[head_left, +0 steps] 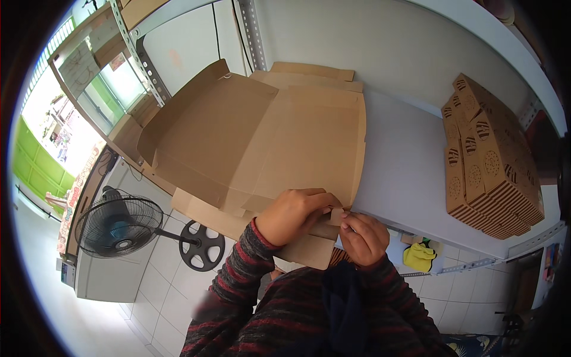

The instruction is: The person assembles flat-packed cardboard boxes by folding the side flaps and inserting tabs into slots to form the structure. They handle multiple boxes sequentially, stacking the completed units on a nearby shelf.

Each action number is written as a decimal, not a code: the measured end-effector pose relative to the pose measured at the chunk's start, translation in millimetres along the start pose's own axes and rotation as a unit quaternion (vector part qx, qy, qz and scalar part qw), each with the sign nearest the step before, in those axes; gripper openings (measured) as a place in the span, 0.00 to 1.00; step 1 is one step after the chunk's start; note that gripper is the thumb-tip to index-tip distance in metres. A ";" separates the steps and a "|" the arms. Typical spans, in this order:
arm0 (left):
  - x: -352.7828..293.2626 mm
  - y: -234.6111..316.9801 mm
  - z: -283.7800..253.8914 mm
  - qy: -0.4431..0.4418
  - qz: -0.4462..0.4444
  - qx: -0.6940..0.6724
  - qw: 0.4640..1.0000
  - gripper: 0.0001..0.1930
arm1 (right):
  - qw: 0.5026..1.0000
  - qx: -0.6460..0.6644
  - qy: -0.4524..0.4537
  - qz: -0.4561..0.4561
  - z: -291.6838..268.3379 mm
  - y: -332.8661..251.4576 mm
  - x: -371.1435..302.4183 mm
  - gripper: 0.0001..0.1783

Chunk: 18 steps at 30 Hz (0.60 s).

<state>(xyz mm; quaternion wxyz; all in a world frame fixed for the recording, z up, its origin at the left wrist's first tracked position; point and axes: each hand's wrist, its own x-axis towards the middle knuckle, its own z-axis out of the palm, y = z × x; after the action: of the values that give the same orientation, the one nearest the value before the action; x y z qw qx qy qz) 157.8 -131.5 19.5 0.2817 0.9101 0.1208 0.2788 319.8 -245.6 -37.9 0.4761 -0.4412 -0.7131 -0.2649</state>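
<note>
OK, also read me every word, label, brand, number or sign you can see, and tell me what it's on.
Stacked brown boxes: dark emblems and round dotted pictures; any lettering is too small to read.
Red-and-white strip at far left: letter-like marks, too small and blurred to read.
Open cardboard box: no print on the sides that show.
So there is no text clear enough to quote.

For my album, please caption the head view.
Left hand and right hand handling the near corner of an open cardboard box.
</note>
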 end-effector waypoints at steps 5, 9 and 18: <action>0.6 2.2 0.5 0.005 -0.021 -0.034 0.999 0.07 | 1.000 -0.002 -0.002 -0.018 -0.5 3.9 0.2 0.08; 0.4 2.9 1.1 -0.005 -0.034 -0.040 0.999 0.05 | 1.000 0.002 0.000 -0.007 0.1 5.6 0.3 0.08; -1.1 6.2 -1.2 -0.022 -0.024 -0.018 0.999 0.06 | 1.000 -0.012 0.008 0.011 -0.8 5.2 2.5 0.08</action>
<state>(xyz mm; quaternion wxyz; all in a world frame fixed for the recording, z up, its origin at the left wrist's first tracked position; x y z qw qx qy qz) 156.6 -136.4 23.3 0.3077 0.9074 0.1315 0.2541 324.4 -242.9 -35.6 0.4796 -0.4525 -0.7010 -0.2716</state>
